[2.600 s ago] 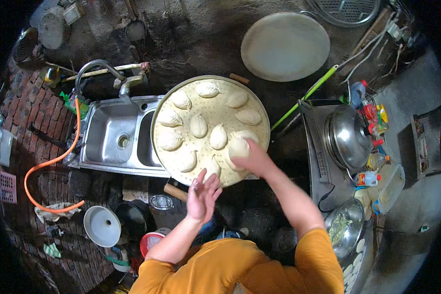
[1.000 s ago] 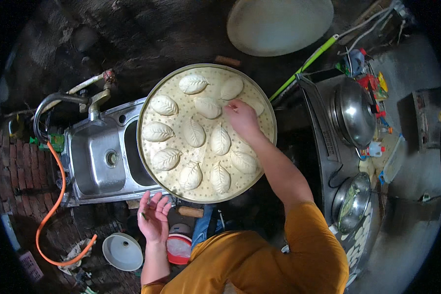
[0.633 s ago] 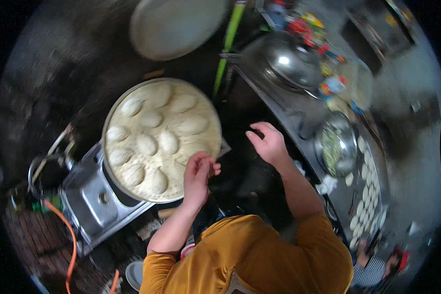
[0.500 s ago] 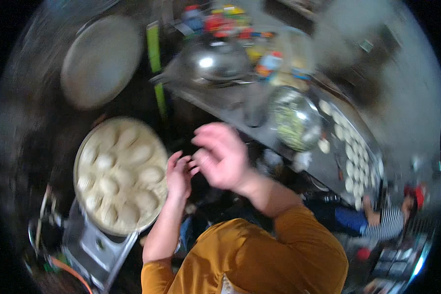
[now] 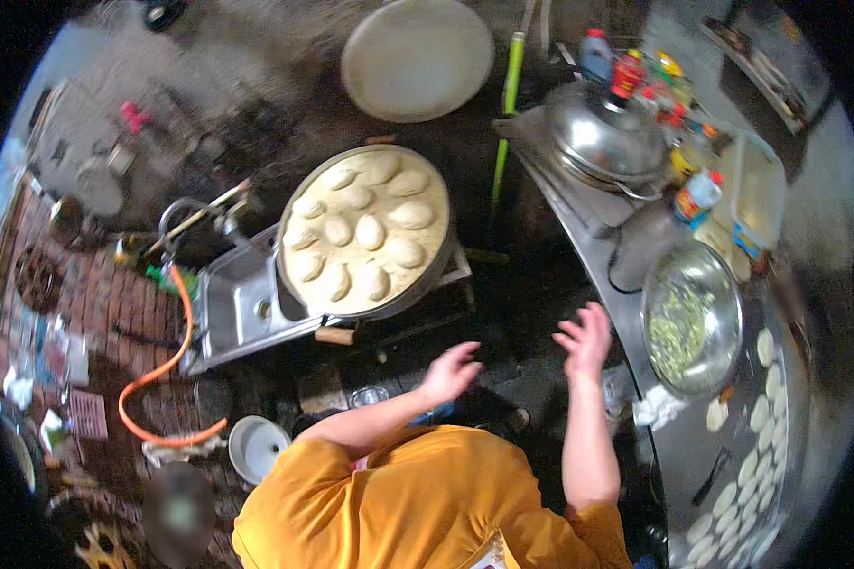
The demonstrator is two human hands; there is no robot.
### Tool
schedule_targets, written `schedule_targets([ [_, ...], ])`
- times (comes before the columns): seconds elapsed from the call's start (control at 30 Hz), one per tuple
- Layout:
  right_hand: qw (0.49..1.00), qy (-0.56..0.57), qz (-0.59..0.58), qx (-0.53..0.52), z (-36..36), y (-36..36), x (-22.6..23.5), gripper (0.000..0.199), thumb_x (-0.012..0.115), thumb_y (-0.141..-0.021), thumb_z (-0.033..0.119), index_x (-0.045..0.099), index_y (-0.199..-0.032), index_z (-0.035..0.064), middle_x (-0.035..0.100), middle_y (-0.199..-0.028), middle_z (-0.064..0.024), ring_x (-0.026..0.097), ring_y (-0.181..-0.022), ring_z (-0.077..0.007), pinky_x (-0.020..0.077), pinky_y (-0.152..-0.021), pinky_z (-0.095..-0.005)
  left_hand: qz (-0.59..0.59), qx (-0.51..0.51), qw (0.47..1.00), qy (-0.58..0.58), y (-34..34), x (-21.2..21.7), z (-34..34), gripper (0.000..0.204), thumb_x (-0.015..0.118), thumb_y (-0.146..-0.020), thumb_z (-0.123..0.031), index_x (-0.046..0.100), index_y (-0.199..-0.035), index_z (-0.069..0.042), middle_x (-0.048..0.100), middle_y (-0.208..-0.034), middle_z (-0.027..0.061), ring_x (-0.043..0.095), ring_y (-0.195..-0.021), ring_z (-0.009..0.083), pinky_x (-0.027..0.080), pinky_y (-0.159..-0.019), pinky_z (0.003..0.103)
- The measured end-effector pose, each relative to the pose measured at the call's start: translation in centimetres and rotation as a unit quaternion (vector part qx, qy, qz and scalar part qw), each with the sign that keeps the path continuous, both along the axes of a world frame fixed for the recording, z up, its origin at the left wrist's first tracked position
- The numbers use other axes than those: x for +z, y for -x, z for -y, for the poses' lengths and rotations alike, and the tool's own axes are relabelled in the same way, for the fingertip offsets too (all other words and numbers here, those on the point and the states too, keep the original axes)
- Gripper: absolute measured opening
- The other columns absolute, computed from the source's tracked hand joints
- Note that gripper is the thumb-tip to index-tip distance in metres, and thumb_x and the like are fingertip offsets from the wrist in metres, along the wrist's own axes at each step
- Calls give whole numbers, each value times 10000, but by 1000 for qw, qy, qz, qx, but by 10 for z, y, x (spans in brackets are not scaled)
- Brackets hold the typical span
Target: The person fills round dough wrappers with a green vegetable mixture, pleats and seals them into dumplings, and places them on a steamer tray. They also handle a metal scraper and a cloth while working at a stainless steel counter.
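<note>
Both hands are empty over the dark floor between the sink and the counter. My left hand (image 5: 452, 372) is open, with fingers loosely bent and apart, below and right of a big round pan (image 5: 434, 274). Several plump oval dough pieces (image 5: 369, 232) lie spread in it on a pale, floury layer. My right hand (image 5: 586, 339) is raised with spread fingers near the counter's edge. Closest to it is a steel bowl (image 5: 723, 318) of chopped green filling (image 5: 676, 332). Beyond the bowl, several flat dough rounds (image 5: 761, 446) lie on the metal counter (image 5: 678, 438).
A steel sink (image 5: 223, 327) with an orange hose (image 5: 185, 351) stands left of the pan. A large round lid (image 5: 417, 62) leans behind it. The counter also holds a domed steel pot (image 5: 607, 133), bottles (image 5: 699, 194) and a plastic tub (image 5: 759, 185). A white bucket (image 5: 257, 449) stands at lower left.
My hands were close together and have moved apart. The view has swung left: the pan and counter sit further right in it, and a person in a striped top is out of sight.
</note>
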State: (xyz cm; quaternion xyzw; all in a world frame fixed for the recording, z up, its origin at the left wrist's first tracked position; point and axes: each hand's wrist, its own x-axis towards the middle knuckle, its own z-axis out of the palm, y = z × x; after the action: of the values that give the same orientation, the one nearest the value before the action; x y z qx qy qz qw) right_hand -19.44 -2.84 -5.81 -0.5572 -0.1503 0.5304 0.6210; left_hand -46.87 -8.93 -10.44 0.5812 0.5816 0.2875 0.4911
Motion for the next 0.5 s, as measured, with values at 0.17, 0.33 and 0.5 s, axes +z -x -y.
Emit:
schedule_targets([
  [0.17,981,32,103,163,-23,23,13,430,578,-929,275,500,-1293,59,587,-1125,-97,608,-778,-168,533,-583,-277,-192,404,880,-162,203,37,50,265,597,-844,-83,576,-1084,26,612,-1086,159,591,-1016,252,456,-931,339],
  [0.33,881,113,166,428,-60,170,-36,624,659,-868,325,444,-1367,17,642,-1075,-114,624,-767,-158,530,-589,-284,-23,396,911,114,286,31,-2,693,597,-884,-339,367,-1394,71,468,-1391,203,417,-1305,264,302,-1089,345],
  [0.5,854,193,104,472,-106,260,-62,649,695,-777,466,535,-1218,17,601,-1086,-98,594,-865,-213,521,-634,-340,75,347,905,234,322,-26,-29,682,663,-809,-378,468,-1302,50,567,-1245,154,538,-1125,247,402,-975,351],
])
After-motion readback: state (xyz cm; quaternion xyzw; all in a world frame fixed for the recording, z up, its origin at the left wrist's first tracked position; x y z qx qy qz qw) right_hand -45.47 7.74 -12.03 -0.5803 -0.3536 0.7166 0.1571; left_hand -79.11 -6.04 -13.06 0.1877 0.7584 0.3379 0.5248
